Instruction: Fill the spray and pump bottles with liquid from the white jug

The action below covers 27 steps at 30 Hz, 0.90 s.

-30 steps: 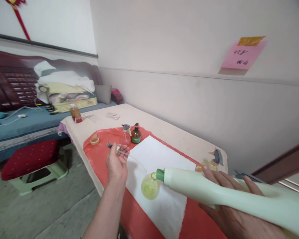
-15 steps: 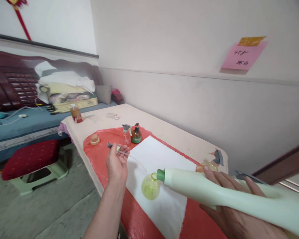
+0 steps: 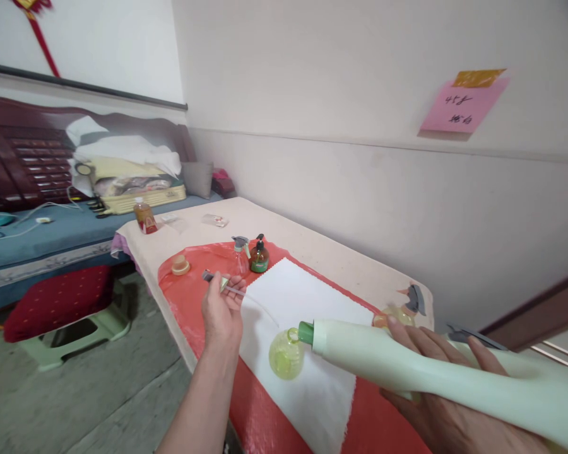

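- At four o'clock, right hand [image 3: 447,413] wraps round pale-green plastic bottle [image 3: 360,347]
- At seven, left hand [image 3: 223,318], half-curled, pinches grey plastic spray head [image 3: 209,275]
- At six, round translucent yellow bottle [image 3: 286,360] stands near green spout [image 3: 305,331]

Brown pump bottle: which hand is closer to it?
Left. The left hand is front-left of the brown pump bottle; the right hand, gripping a pale green bottle, is farther off, front-right.

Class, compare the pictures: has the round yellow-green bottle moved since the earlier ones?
No; judged against the white sheet, the round yellow-green bottle keeps the same spot, with no visible shift either way.
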Tool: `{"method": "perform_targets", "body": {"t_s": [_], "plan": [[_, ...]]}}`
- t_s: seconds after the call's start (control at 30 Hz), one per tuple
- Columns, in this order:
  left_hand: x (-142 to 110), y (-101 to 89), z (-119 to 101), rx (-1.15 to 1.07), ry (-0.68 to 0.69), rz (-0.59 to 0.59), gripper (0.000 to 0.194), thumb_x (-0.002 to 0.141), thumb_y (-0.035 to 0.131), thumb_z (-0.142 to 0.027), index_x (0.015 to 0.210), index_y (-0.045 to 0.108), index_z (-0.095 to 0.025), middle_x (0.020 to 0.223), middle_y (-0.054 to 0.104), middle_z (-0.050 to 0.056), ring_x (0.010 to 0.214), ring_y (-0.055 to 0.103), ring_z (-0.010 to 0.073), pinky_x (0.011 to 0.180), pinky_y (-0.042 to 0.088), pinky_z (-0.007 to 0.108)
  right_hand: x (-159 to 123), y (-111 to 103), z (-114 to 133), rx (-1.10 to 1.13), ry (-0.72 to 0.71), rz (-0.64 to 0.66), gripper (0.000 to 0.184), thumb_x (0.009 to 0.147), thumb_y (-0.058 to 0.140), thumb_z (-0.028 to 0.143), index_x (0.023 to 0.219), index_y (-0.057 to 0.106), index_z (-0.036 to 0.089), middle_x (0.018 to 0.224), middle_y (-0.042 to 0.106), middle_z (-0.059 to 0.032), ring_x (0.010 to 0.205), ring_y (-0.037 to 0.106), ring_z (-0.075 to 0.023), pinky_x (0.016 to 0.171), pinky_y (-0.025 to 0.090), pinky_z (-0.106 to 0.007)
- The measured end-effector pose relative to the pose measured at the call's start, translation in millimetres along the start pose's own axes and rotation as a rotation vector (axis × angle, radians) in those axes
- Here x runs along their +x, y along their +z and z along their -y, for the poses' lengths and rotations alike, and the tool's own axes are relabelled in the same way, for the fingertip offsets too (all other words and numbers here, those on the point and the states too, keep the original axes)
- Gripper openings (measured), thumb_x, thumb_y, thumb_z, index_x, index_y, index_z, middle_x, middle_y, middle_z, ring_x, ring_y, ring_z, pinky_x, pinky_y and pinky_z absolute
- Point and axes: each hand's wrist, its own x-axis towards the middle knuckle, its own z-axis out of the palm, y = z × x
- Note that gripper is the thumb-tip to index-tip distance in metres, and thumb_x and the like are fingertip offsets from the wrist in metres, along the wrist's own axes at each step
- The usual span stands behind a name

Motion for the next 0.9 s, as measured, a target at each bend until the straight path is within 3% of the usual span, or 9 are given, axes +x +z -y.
{"method": "perform_targets", "body": {"t_s": [0.2, 0.9], "plan": [[0.7, -0.2, -0.1, -0.003, -0.009, -0.007, 0.017, 0.086, 0.060, -0.030, 0.077, 0.057, -0.015, 0.070, 0.064, 0.005, 0.065, 0.064, 0.0144, 0.067, 0.050, 0.025, 2.7, 0.2, -1.4, -0.034, -0.054, 0.002, 0.047, 0.089, 0.041, 0.011, 0.135, 0.050, 0.013, 0.140, 0.053, -0.0219, 0.124, 0.053, -0.0401, 0.105, 0.031, -0.070], [1.8, -1.5, 1.2, 0.006, -0.009, 0.001, 0.017, 0.086, 0.059, -0.030, 0.078, 0.058, -0.016, 0.070, 0.065, 0.004, 0.066, 0.064, 0.0142, 0.069, 0.051, 0.026, 2.7, -4.1, -0.2, 0.001, 0.014, -0.007, 0.052, 0.087, 0.039, 0.008, 0.137, 0.049, 0.018, 0.137, 0.056, -0.0180, 0.120, 0.057, -0.0379, 0.103, 0.035, -0.066]]}}
